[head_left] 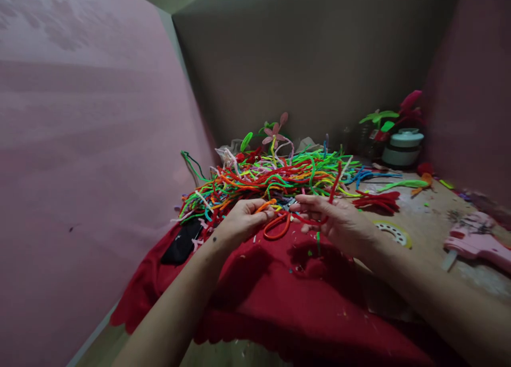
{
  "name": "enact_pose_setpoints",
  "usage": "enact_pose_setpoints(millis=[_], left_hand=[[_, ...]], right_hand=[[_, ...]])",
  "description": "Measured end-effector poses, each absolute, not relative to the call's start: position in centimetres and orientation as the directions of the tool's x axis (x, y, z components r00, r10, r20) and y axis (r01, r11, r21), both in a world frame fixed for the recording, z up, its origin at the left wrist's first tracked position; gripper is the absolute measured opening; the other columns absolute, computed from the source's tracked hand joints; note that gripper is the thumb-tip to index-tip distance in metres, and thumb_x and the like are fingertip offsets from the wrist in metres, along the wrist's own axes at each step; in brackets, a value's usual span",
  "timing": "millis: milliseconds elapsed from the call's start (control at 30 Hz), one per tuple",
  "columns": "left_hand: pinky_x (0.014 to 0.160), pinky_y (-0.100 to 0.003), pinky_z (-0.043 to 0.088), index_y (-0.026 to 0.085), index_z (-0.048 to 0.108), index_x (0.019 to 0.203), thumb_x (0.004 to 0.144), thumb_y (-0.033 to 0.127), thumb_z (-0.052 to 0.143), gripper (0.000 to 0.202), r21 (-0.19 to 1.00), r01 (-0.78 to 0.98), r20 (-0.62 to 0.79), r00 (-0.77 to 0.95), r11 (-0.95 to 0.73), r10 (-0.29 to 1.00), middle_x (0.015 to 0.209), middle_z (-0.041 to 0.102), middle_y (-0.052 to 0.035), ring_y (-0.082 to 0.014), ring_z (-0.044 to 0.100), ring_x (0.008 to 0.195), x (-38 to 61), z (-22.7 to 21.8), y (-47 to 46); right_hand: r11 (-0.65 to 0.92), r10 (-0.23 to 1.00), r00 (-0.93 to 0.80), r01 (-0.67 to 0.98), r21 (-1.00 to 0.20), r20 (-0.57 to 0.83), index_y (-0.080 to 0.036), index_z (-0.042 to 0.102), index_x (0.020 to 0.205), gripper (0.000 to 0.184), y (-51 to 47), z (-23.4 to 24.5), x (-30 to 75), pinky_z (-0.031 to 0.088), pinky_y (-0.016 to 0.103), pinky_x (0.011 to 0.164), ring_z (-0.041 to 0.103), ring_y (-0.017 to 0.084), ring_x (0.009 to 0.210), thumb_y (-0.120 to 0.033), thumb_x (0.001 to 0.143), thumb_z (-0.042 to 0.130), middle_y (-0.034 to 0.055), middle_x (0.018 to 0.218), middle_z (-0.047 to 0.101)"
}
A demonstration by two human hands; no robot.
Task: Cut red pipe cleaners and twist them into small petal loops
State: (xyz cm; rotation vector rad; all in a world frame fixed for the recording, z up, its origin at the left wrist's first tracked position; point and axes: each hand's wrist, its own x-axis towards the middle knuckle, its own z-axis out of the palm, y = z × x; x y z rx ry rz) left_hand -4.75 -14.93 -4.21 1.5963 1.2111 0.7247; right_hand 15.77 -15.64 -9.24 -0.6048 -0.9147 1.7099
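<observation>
My left hand (pixel 244 220) is closed in a pinch on an orange pipe cleaner (pixel 266 205), whose bent tip sticks out past the fingers. Across from it, my right hand (pixel 341 224) holds a red pipe cleaner (pixel 334 185) that stands up between thumb and fingers and also runs toward the left. Between the hands, scissors with a red-orange handle loop (pixel 277 236) lie on the red cloth (pixel 255 282); their metal part is half hidden by the fingers. A big tangled heap of colourful pipe cleaners (pixel 271 175) lies just behind both hands.
A black phone (pixel 181 243) lies left on the cloth. To the right are a bundle of red pipe cleaners (pixel 377 201), a yellow-rimmed ring (pixel 393 234) and a pink glue gun (pixel 477 239). A lidded pot (pixel 403 148) stands at the back. Walls close in the table's sides and rear.
</observation>
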Motion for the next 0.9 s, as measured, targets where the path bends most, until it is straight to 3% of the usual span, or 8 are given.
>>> enact_pose_setpoints(millis=[133,267,367,500,900], left_hand=[[0.04,-0.018,0.016,0.014,0.055,0.071,0.07,0.035,0.064,0.023,0.961,0.275,-0.141,0.393,0.03,0.909,0.05,0.038,0.0075,-0.0019,0.025,0.04,-5.1,-5.0,-14.3],[0.049,-0.016,0.031,0.011,0.061,0.078,0.065,0.026,0.07,0.021,0.987,0.069,-0.161,0.414,0.146,0.896,0.068,0.055,-0.0002,-0.0042,0.046,0.055,-6.0,-5.9,-13.6],[0.047,-0.016,0.031,0.01,0.063,0.082,0.062,0.024,0.072,0.026,0.977,0.056,-0.211,0.437,0.207,0.874,0.068,0.057,-0.0014,-0.005,0.049,0.054,-6.4,-5.9,-13.6],[0.038,-0.017,0.018,0.011,0.062,0.087,0.063,0.024,0.072,0.029,0.969,0.153,-0.246,0.501,0.195,0.83,0.057,0.049,0.004,-0.0007,0.032,0.039,-6.5,-5.4,-14.2],[0.042,-0.017,0.024,0.012,0.059,0.075,0.063,0.023,0.065,0.017,0.935,0.353,-0.175,0.46,0.001,0.871,0.052,0.046,0.0059,-0.0023,0.034,0.042,-5.8,-4.5,-15.4]], right_hand=[[-0.196,0.949,-0.315,-0.62,-0.76,0.013,-0.015,0.062,0.099,0.041,-15.3,-8.7,16.6,0.049,0.036,0.072,0.065,0.021,0.082,-0.045,0.091,0.036,0.0097,0.083,0.07],[-0.235,0.952,-0.3,-0.586,-0.776,-0.062,-0.015,0.058,0.105,0.042,-15.2,-8.2,16.9,0.048,0.034,0.061,0.066,0.02,0.067,-0.042,0.094,0.027,0.0074,0.074,0.069],[-0.227,0.958,-0.277,-0.562,-0.795,-0.078,-0.015,0.058,0.103,0.04,-15.2,-8.4,16.9,0.046,0.03,0.053,0.063,0.018,0.055,-0.041,0.094,0.028,0.0041,0.06,0.064],[-0.171,0.969,-0.244,-0.563,-0.809,-0.036,-0.015,0.06,0.098,0.037,-14.8,-9.0,17.0,0.042,0.027,0.05,0.056,0.014,0.046,-0.044,0.09,0.039,-0.0018,0.048,0.053],[-0.063,0.983,-0.181,-0.503,-0.862,0.033,-0.014,0.062,0.085,0.038,-15.3,-8.4,16.8,0.027,0.023,0.037,0.035,0.011,0.032,-0.05,0.082,0.052,-0.0081,0.029,0.03]])
